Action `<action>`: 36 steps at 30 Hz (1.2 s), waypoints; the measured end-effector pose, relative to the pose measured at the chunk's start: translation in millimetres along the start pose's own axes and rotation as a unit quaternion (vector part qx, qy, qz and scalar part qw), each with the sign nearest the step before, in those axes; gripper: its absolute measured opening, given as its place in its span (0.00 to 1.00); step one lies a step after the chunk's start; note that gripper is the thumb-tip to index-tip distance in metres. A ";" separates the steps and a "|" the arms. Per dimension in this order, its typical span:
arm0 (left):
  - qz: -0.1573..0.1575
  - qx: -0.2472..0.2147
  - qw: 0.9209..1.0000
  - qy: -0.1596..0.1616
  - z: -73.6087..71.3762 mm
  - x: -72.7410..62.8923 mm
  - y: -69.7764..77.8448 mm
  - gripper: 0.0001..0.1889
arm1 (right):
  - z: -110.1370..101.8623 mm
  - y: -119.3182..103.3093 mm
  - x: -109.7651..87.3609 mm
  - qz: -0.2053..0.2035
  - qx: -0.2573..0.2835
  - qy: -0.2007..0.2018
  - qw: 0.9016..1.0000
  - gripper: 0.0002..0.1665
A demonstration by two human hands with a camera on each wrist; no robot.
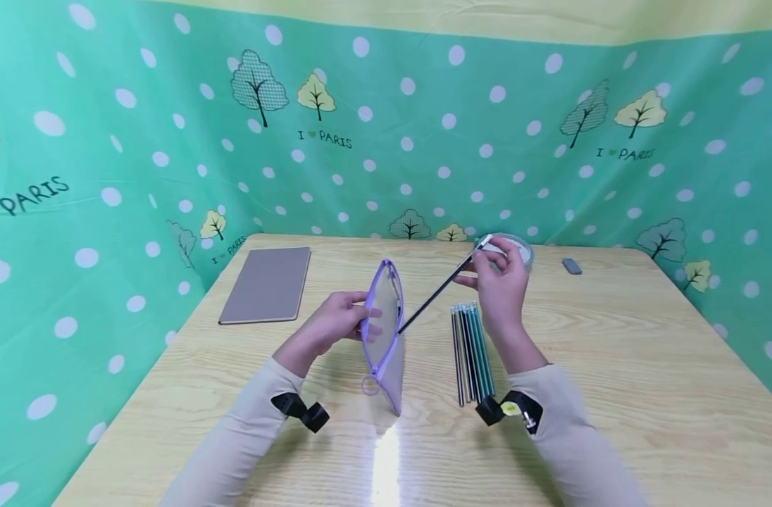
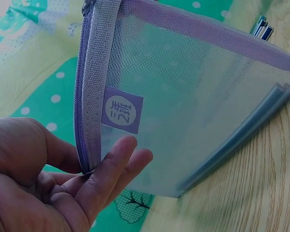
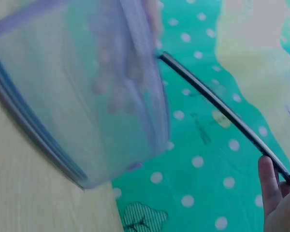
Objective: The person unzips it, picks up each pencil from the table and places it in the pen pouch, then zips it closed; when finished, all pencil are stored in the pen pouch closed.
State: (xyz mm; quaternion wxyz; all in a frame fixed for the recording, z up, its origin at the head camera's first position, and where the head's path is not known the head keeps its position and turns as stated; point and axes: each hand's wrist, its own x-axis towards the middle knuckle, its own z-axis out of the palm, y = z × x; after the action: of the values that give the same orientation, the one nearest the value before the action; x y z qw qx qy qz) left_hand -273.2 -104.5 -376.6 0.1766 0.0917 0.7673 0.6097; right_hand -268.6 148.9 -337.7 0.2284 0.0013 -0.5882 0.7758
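My left hand (image 1: pixel 335 320) grips a mesh zip pouch (image 1: pixel 394 373) with purple edging at its unzipped rim, thumb on one side and fingers on the other. The pouch stands on the table with its mouth wide. Inside, along its bottom, lie several dark pencils (image 2: pixel 237 137), visible through the mesh in both wrist views. My right hand (image 1: pixel 503 289) pinches a black pencil (image 1: pixel 437 292) near its white end. That pencil slants down left, its dark end at the pouch's mouth. Between the pouch and my right forearm, several black and teal pencils (image 1: pixel 470 352) lie side by side.
A grey-brown notebook (image 1: pixel 265 285) lies at the table's back left. Behind my right hand is a round container (image 1: pixel 527 252), partly hidden. A small grey-blue object (image 1: pixel 572 266) sits farther right. A green dotted curtain (image 1: pixel 424 141) hangs behind the table.
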 end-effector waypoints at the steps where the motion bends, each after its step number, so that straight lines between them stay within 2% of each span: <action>1: 0.001 0.000 1.000 -0.002 0.6 0.5 0.1 0.25 | 3.1 0.7 -3.5 -0.011 0.011 0.000 1.000 0.18; 4: 0.000 -0.005 1.000 -0.001 1.8 1.5 1.5 0.25 | 11.6 1.7 -13.5 -0.051 0.032 -0.011 0.998 0.17; 8: -0.002 -0.007 1.000 0.004 3.2 2.5 3.6 0.25 | 18.9 3.8 -24.9 -0.090 0.024 -0.046 0.995 0.18; 17: -0.001 -0.012 1.000 0.006 2.6 2.4 4.9 0.24 | 25.2 5.6 -41.0 -0.113 -0.019 -0.145 0.983 0.18; 20: -0.001 -0.005 1.000 0.009 1.9 1.9 5.5 0.24 | 25.5 6.0 -42.2 -0.116 -0.051 -0.152 0.980 0.18; 22: -0.003 -0.002 1.000 0.011 1.7 1.6 5.9 0.24 | 25.3 7.5 -42.4 -0.116 -0.095 -0.151 0.977 0.18; 27: -0.003 -0.002 1.000 0.009 2.3 2.6 4.3 0.24 | 25.9 13.2 -42.8 -0.096 -0.188 -0.162 0.964 0.19; 30: 0.000 -0.002 1.000 0.008 2.8 2.5 3.2 0.24 | 26.1 15.9 -43.0 -0.093 -0.203 -0.171 0.960 0.18; 36: 0.002 -0.006 1.000 0.005 2.7 2.5 1.0 0.23 | 26.1 18.4 -45.5 -0.111 -0.230 -0.180 0.950 0.18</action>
State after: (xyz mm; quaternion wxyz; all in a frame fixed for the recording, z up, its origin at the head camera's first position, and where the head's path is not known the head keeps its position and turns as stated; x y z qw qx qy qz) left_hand -274.5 -100.9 -376.6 0.1722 0.0888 0.7645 0.6148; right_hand -241.4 105.2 -358.8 0.1978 0.1534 -0.7781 0.5761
